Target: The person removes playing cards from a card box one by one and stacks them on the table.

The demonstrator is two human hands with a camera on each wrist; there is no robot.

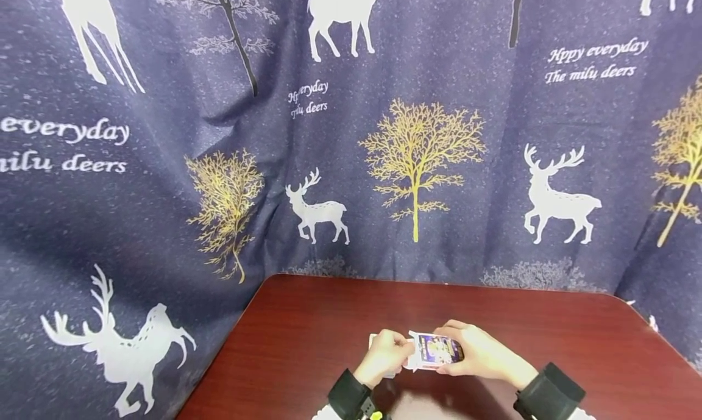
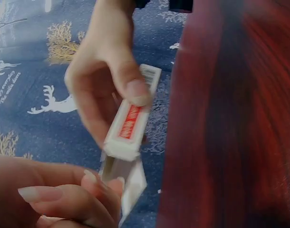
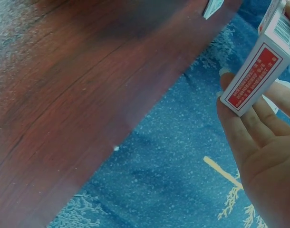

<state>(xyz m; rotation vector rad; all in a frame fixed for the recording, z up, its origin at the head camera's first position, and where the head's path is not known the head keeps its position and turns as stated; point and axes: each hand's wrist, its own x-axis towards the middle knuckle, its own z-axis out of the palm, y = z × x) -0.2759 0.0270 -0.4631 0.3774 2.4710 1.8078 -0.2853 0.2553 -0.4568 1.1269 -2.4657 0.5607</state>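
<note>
My right hand (image 1: 477, 350) holds a small playing-card box (image 1: 437, 349) with a purple printed face, thumb on one narrow edge and fingers on the other. In the right wrist view the white edge of this box (image 3: 255, 78) carries a red label and a barcode. At the box's open left end, my left hand (image 1: 386, 354) has its fingertips curled at the white flap (image 2: 134, 187), seeming to pinch it. Whether anything lies inside the box is hidden. A white stack, perhaps cards (image 1: 373, 339), lies on the table, partly behind the left hand.
The reddish-brown table (image 1: 323, 310) spreads around both hands. Behind it and to the left hangs a dark blue curtain (image 1: 340, 145) printed with deer and trees, meeting the table's far edge.
</note>
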